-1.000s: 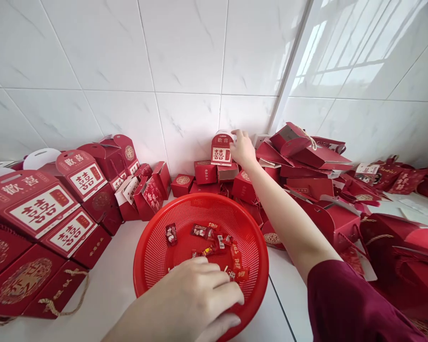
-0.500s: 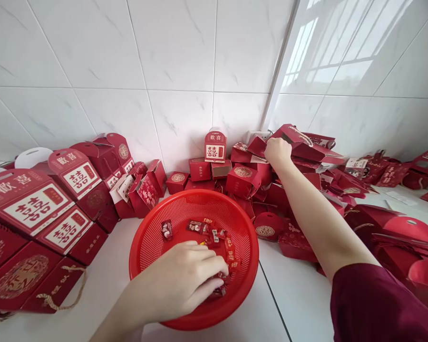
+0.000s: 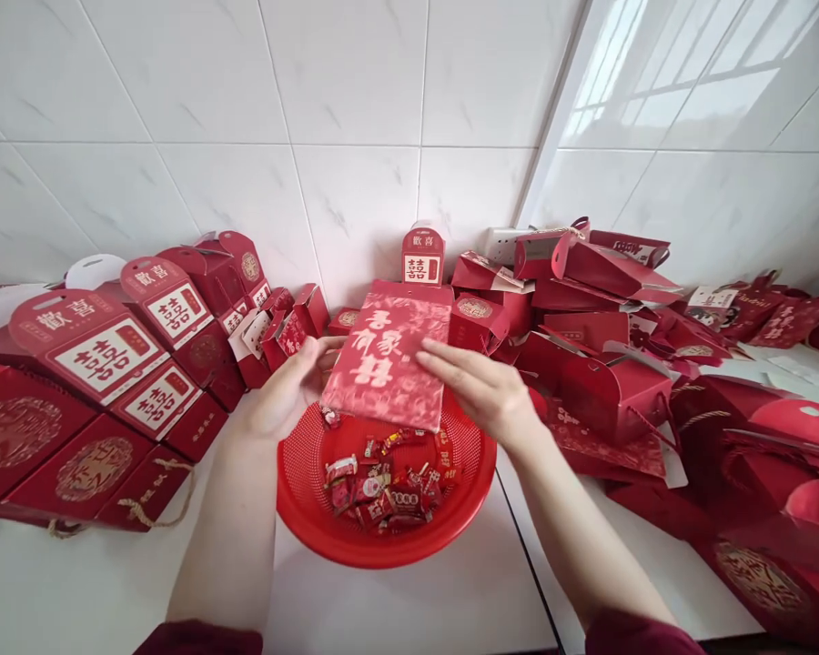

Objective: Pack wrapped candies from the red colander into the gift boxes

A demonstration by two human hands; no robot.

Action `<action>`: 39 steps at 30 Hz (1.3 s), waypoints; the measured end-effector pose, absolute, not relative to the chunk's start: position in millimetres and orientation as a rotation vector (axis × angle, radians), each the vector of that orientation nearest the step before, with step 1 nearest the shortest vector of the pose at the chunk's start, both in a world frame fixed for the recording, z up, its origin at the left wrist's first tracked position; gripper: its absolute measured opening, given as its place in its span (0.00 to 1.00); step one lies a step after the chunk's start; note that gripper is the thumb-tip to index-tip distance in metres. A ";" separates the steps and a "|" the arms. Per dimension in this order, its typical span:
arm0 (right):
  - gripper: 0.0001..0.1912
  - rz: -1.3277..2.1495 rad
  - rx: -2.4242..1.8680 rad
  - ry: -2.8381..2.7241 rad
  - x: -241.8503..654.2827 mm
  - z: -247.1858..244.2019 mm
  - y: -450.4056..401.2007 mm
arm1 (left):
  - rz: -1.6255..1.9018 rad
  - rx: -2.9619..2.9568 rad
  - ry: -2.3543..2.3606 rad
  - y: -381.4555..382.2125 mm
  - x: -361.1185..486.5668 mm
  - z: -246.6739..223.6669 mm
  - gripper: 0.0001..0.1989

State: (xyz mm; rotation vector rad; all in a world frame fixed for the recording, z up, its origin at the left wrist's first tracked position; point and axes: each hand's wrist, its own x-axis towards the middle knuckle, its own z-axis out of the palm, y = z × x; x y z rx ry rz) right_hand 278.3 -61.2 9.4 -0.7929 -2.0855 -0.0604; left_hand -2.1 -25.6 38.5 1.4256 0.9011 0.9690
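Note:
Between my two hands is a red gift box (image 3: 389,355) with white characters on its face, tilted above the front-to-back middle of a red plastic basket (image 3: 314,532). My left hand (image 3: 288,387) grips the box's left edge, its fingertips partly hidden behind it. On the other side, my right hand (image 3: 484,391) holds the right edge, fingers laid over the printed face. Below the box, several wrapped candies (image 3: 372,487) lie in the perforated basket. The box covers the basket's far part.
Standing red gift boxes (image 3: 106,355) with rope handles are packed at the left. A jumbled pile of open red boxes (image 3: 607,364) fills the right. One small upright box (image 3: 423,259) stands by the tiled wall (image 3: 355,82). A white socket strip (image 3: 501,244) sits behind the pile.
My right hand has come from the right-hand pile to above the basket. My left hand has risen out of the candies. The gift box is now held between both hands.

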 end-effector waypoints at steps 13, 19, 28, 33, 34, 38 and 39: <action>0.17 0.237 -0.936 -1.992 255.8 -4.1 -57.5 | 0.476 2.249 1.159 -17.8 -4.2 34.9 0.16; 0.11 0.482 -1.028 -2.156 250.3 -12.5 -54.5 | 0.384 2.473 0.843 -11.2 10.1 25.1 0.16; 0.08 0.522 -0.855 -2.296 255.6 -2.0 -62.1 | 0.147 2.360 1.016 -13.2 9.1 27.3 0.16; 0.11 0.335 -0.972 -2.313 258.0 -2.6 -64.5 | 0.094 2.205 0.952 -16.6 7.0 32.9 0.24; 0.12 0.324 -0.995 -2.319 258.5 -2.4 -65.6 | 0.111 2.191 0.935 -17.6 8.2 33.5 0.23; 0.12 0.399 -0.951 -2.395 258.7 -1.8 -70.8 | 0.214 2.350 0.877 -22.7 15.6 34.4 0.17; 0.12 0.419 -0.929 -2.420 258.0 -1.6 -71.9 | 0.213 2.396 0.845 -24.0 17.2 34.5 0.15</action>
